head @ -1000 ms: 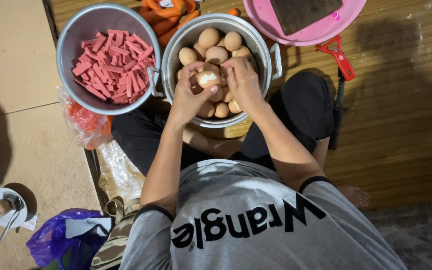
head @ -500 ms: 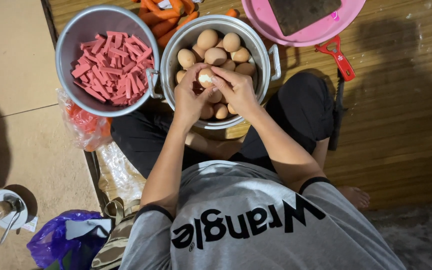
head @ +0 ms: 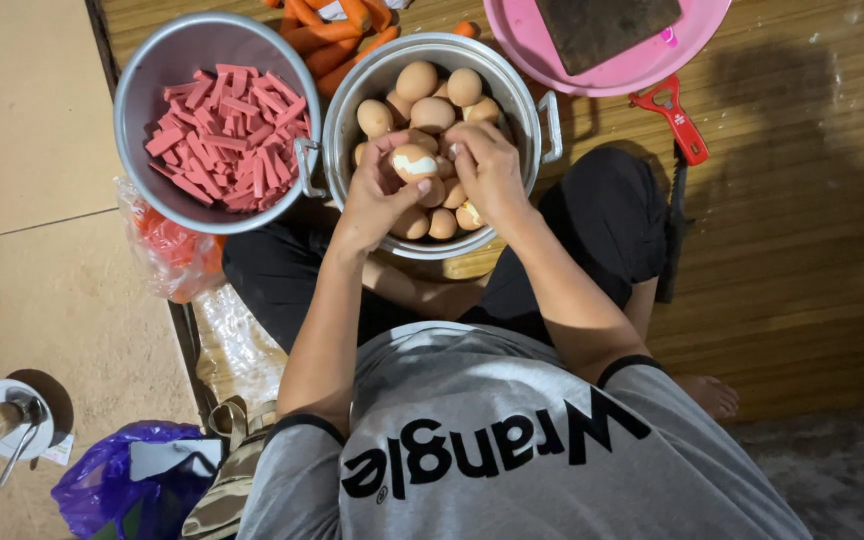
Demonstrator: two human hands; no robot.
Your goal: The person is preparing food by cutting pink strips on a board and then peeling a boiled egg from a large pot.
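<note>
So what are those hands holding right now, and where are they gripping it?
A partly peeled egg, held over the pot of eggs. The left hand cradles it from below and the side; the right hand has its fingertips at the egg's right edge.

I see two dull brushed-metal pots: the egg pot [head: 527, 85] and the pot [head: 137, 90] of matt pink sausage sticks [head: 227, 135]. My hands [head: 432, 180] hold a matt brown-shelled egg [head: 414, 162], its peeled patch smooth and white. The tray [head: 642, 65] looks like glossy pink plastic, the peeler [head: 674, 115] red plastic. The floor mat [head: 802, 230] is finely ribbed, woven-looking; the bags [head: 167, 245] are thin, shiny plastic.
</note>
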